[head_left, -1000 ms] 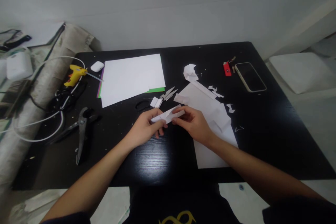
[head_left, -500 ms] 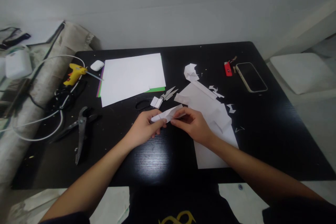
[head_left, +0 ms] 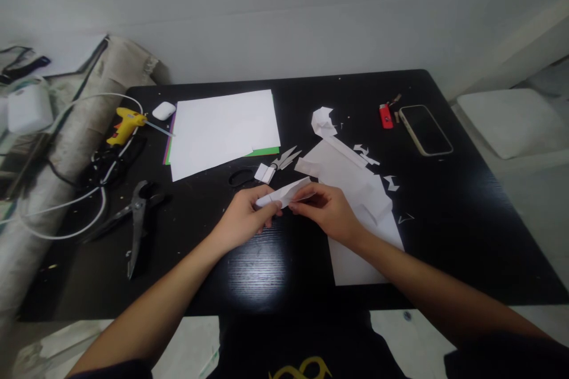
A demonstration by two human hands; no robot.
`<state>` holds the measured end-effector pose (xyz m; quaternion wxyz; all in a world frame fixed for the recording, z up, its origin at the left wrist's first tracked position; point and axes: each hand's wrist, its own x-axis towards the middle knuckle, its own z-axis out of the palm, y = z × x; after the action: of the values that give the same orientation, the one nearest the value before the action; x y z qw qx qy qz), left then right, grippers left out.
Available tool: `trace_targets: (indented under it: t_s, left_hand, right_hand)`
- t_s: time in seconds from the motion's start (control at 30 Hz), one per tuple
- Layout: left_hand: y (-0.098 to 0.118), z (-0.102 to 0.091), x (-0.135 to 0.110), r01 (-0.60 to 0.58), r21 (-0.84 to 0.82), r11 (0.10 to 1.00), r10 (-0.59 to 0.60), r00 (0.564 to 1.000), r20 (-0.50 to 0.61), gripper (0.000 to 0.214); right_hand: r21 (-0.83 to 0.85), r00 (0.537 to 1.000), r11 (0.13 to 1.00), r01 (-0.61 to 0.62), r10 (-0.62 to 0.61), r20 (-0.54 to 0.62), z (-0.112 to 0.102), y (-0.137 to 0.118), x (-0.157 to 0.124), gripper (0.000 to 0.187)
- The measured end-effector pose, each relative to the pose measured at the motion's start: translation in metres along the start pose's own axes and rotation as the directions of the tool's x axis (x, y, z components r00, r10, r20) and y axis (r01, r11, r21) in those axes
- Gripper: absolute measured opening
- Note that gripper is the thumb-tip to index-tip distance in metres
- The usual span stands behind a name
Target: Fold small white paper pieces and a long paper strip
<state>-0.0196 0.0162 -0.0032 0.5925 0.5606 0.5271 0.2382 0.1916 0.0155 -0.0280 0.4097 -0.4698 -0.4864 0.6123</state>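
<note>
Between my two hands is a narrow folded piece of white paper [head_left: 287, 192], held just above the black table. My left hand [head_left: 246, 213] grips its left end, thumb on top and fingers curled beneath. On its right part, my right hand [head_left: 326, 208] pinches the paper between thumb and fingers. Just beyond the hands lie scissors [head_left: 285, 159] with their blades pointing away to the right, a small folded white paper block [head_left: 265, 173] resting over part of them. Crumpled and cut white paper [head_left: 351, 177] spreads out beside and under my right hand.
Stacked white and coloured sheets [head_left: 226, 130] lie at the back left. A yellow glue gun [head_left: 127, 125], a white earphone case [head_left: 164, 111] and pliers [head_left: 138, 213] are on the left. A red lighter [head_left: 386, 116] and a phone [head_left: 425, 130] lie at the back right.
</note>
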Motion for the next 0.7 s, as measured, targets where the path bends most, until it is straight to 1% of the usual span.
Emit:
trace_targets:
  t_s: [0.1,0.2,0.33,0.43,0.53,0.7]
  left_hand:
    - [-0.0019,0.0010,-0.0001,-0.007,0.005,1.000,0.007,1.000,-0.001,0.023]
    - [-0.0038,0.0025,-0.0003,-0.012,0.011,1.000,0.012,1.000,0.012,0.024]
    - [-0.0059,0.0041,-0.0001,-0.015,0.007,1.000,0.014,1.000,0.021,0.023]
    - [-0.0065,0.0048,0.0003,-0.009,-0.007,1.000,0.009,1.000,0.017,0.023]
    - [-0.0058,0.0055,0.0006,-0.012,-0.042,0.999,0.013,1.000,0.014,0.023]
    - [-0.0025,0.0080,0.0004,-0.020,-0.088,0.996,0.021,1.000,0.008,0.023]
  right_hand:
    - [-0.012,1.000,1.000,0.014,-0.015,-0.009,0.0008,0.0006,-0.0015,0.020]
    - [-0.057,0.998,0.997,0.056,-0.058,-0.035,0.0019,0.0011,-0.0030,0.019]
    - [-0.141,0.984,0.976,0.168,-0.175,-0.034,0.0032,0.0012,-0.0041,0.010]
    - [-0.206,0.954,0.936,0.287,-0.299,-0.030,0.0040,0.0010,-0.0056,0.004]
    - [-0.289,0.918,0.881,0.374,-0.396,-0.017,0.0043,0.0006,-0.0081,0.008]
    - [-0.380,0.877,0.807,0.452,-0.480,0.023,0.0032,0.0003,-0.0098,0.014]
